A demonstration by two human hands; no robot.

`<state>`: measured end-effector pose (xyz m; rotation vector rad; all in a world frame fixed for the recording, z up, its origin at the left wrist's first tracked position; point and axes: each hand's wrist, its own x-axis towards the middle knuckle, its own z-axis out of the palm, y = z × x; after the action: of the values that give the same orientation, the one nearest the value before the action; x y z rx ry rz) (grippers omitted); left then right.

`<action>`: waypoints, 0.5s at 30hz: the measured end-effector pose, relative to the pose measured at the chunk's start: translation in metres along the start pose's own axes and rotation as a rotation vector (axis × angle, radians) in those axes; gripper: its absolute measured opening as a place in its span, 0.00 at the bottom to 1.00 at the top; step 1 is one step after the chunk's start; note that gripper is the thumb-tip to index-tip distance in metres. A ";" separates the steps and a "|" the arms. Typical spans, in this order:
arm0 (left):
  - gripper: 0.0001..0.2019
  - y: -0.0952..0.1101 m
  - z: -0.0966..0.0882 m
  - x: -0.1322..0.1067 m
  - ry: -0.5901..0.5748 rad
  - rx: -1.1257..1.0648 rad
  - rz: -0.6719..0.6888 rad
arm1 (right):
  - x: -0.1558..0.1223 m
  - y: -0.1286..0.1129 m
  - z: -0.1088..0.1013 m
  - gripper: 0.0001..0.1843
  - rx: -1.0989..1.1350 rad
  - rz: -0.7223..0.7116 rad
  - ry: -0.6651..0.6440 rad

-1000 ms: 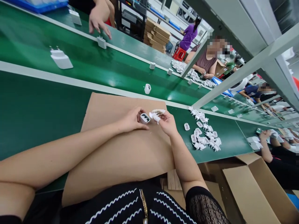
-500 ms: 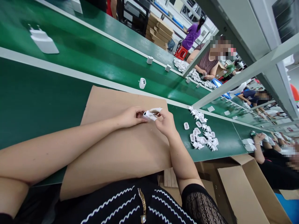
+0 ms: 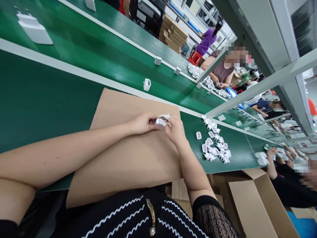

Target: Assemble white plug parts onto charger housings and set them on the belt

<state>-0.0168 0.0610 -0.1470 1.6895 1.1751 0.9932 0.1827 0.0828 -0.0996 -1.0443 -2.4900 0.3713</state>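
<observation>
Head view: left hand (image 3: 143, 123) and right hand (image 3: 175, 130) both grip a small white plug piece (image 3: 161, 122) between the fingers, over the far edge of a cardboard sheet (image 3: 128, 165) on the green bench (image 3: 49, 99). Loose white plug parts (image 3: 215, 142) lie piled just right of the cardboard. A white charger body (image 3: 147, 84) stands beyond its far edge.

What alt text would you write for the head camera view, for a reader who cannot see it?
The left hand and right hand hold a small white plug part over a cardboard sheet. A pile of white plug parts lies beside them on a green belt, and a co-worker sits farther along.
</observation>
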 end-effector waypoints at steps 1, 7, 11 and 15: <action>0.18 0.000 0.000 0.000 0.000 -0.001 0.002 | 0.001 -0.001 0.001 0.25 -0.016 0.003 -0.003; 0.21 -0.005 0.002 0.000 0.032 0.007 -0.044 | 0.006 -0.019 -0.001 0.26 -0.147 0.100 -0.059; 0.20 -0.007 0.004 -0.001 0.056 0.028 -0.062 | 0.009 -0.027 -0.004 0.24 -0.222 0.138 -0.099; 0.22 -0.005 0.007 -0.001 0.076 0.027 -0.049 | 0.009 -0.023 -0.003 0.23 -0.182 0.138 -0.064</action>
<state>-0.0122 0.0594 -0.1542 1.6483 1.2790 1.0229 0.1642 0.0742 -0.0852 -1.2994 -2.5535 0.2243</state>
